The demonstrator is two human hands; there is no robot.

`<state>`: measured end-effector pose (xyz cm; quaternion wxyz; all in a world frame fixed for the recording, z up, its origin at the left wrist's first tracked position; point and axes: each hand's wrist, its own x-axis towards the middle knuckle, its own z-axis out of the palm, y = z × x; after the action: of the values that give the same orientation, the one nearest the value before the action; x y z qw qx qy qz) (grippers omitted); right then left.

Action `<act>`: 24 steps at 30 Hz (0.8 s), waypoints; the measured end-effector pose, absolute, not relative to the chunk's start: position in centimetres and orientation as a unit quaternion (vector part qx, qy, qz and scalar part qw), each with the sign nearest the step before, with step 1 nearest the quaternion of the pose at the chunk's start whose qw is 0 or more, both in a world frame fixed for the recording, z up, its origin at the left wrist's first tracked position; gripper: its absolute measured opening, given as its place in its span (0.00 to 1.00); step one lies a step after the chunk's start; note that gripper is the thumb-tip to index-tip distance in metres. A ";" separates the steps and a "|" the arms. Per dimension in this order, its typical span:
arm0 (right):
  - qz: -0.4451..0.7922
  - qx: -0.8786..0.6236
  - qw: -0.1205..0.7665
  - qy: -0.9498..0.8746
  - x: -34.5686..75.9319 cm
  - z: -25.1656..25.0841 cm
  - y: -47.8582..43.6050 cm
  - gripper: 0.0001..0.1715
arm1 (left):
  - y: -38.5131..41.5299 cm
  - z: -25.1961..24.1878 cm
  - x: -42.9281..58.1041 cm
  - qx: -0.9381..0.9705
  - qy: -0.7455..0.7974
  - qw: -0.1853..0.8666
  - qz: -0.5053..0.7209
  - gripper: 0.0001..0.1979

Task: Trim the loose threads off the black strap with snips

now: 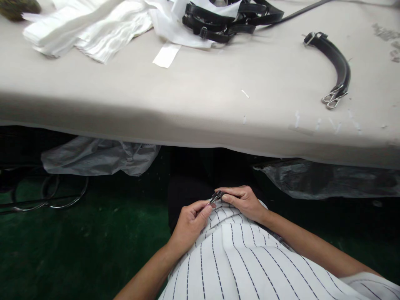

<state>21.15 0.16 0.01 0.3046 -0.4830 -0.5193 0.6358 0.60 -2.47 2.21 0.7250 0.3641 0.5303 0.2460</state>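
Low over my lap, both hands meet at a small metal clasp (215, 197) that looks fixed to the end of a black strap. My left hand (194, 218) pinches the clasp's lower end between thumb and fingers. From the other side, my right hand (245, 202) is closed on the dark strap end beside the clasp. Most of this strap is hidden by my right hand and arm; a dark strip shows under the forearm. On the table, a curved black strap (336, 58) lies with a buckle at its top and two metal hooks at its lower end.
The beige-covered table (200, 100) stands in front of my knees. Along its back lie stacked white strips (78, 29) and a pile of black straps (218, 21). Small metal pieces (386, 33) are scattered at far right. Plastic sheeting (103, 156) hangs under the table edge.
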 end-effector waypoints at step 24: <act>0.525 -0.444 0.276 -0.672 20.3 1.5 0.4 0.12 | -1.2 1.1 1.6 0.522 0.581 0.551 0.294 0.18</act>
<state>20.32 0.37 1.46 0.2760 -0.4443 -0.6718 0.5245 1.56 -1.16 1.08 0.5510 0.5216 0.5810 0.2944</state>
